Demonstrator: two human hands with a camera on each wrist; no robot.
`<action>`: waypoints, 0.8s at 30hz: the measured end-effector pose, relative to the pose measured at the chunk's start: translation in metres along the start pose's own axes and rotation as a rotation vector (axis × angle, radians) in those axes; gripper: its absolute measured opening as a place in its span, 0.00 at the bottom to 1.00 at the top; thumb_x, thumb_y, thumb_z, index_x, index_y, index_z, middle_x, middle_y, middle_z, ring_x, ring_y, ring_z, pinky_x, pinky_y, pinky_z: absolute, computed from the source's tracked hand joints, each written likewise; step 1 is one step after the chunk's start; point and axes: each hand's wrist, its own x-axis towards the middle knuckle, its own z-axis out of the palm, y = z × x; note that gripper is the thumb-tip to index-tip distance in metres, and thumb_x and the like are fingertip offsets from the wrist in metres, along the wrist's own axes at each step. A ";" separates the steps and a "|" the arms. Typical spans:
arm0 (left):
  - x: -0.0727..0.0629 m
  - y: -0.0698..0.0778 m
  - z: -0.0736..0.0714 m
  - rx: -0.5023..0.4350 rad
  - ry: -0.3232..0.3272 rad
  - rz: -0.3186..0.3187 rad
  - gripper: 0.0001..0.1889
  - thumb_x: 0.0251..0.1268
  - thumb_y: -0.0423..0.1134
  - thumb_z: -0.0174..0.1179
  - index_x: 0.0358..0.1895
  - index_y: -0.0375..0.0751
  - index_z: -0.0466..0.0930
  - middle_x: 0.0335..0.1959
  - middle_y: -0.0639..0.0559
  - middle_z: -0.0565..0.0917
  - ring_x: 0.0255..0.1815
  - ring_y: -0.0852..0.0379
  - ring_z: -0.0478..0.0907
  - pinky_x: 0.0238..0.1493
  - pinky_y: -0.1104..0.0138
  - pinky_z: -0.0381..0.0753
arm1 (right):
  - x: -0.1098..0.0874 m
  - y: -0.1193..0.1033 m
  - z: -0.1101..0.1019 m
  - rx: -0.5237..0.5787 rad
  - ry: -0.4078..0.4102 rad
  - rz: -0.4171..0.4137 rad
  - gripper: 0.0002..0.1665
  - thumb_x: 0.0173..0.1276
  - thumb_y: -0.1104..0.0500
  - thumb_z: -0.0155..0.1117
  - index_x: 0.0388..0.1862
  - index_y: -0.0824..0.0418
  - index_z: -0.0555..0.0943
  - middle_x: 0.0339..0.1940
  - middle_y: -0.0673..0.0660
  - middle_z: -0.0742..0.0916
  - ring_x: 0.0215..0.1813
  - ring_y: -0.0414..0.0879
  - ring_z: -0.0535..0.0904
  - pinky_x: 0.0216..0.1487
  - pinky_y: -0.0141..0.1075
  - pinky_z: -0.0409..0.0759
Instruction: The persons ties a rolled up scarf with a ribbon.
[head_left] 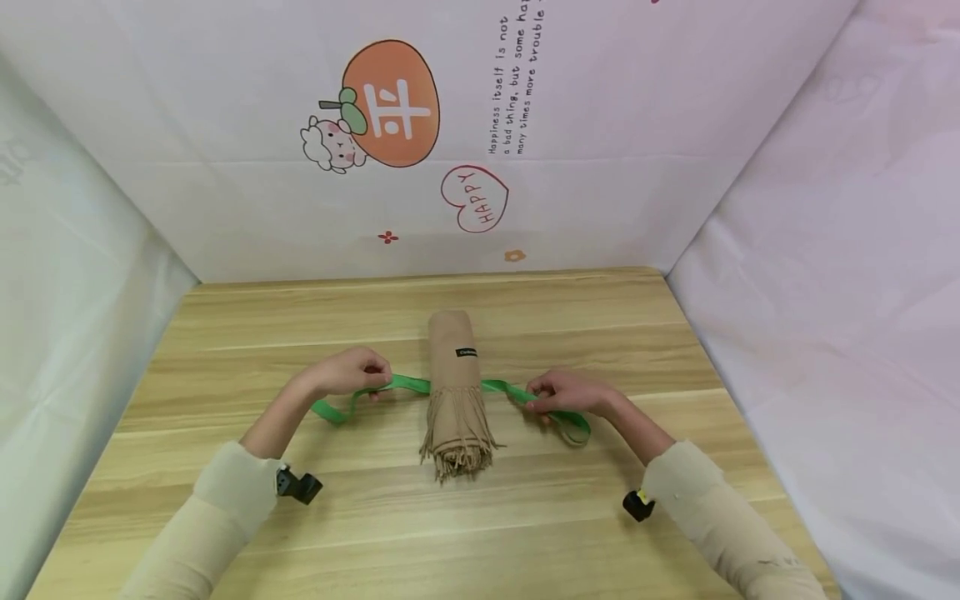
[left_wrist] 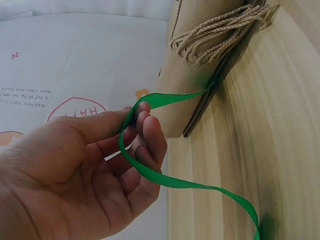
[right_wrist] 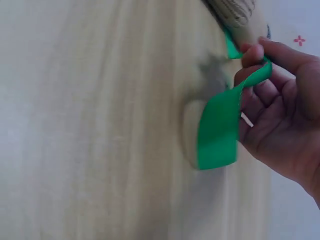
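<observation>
A rolled beige scarf (head_left: 452, 367) with a fringed near end and a small black label lies on the table. Green ribbon (head_left: 408, 383) passes beneath the roll and comes out on both sides. To the left of the scarf, my left hand (head_left: 352, 372) pinches the ribbon between thumb and fingertips; its loose tail (left_wrist: 200, 186) trails down toward the tabletop in the left wrist view. On the other side, my right hand (head_left: 573, 393) pinches the ribbon's other part, and a loop (right_wrist: 218, 132) of it hangs below the fingers. The ribbon's stretch under the scarf is hidden.
The wood-grain table (head_left: 480, 542) is enclosed by a white printed backdrop (head_left: 600, 167) behind and pale cloth walls (head_left: 847, 250) at the sides. Small black cameras (head_left: 298, 485) sit at both sleeve cuffs.
</observation>
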 end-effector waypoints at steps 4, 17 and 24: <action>0.001 -0.002 0.000 -0.014 0.004 0.002 0.14 0.77 0.31 0.49 0.31 0.35 0.80 0.28 0.38 0.81 0.30 0.46 0.80 0.43 0.53 0.82 | 0.002 0.003 0.001 0.136 0.013 -0.024 0.19 0.79 0.56 0.53 0.38 0.72 0.79 0.26 0.59 0.83 0.29 0.44 0.75 0.39 0.36 0.76; 0.018 0.004 0.020 -0.080 0.225 0.078 0.11 0.76 0.37 0.54 0.37 0.40 0.85 0.31 0.40 0.85 0.35 0.36 0.79 0.36 0.58 0.80 | 0.026 -0.043 0.017 0.196 0.428 -0.081 0.15 0.77 0.58 0.58 0.40 0.68 0.85 0.34 0.62 0.83 0.34 0.45 0.71 0.38 0.36 0.72; 0.032 0.012 0.036 -0.126 0.351 0.086 0.12 0.74 0.38 0.57 0.39 0.36 0.88 0.33 0.39 0.85 0.33 0.47 0.79 0.41 0.60 0.80 | 0.046 -0.056 0.034 0.350 0.503 -0.054 0.14 0.71 0.60 0.65 0.50 0.68 0.85 0.40 0.51 0.88 0.39 0.41 0.78 0.38 0.32 0.77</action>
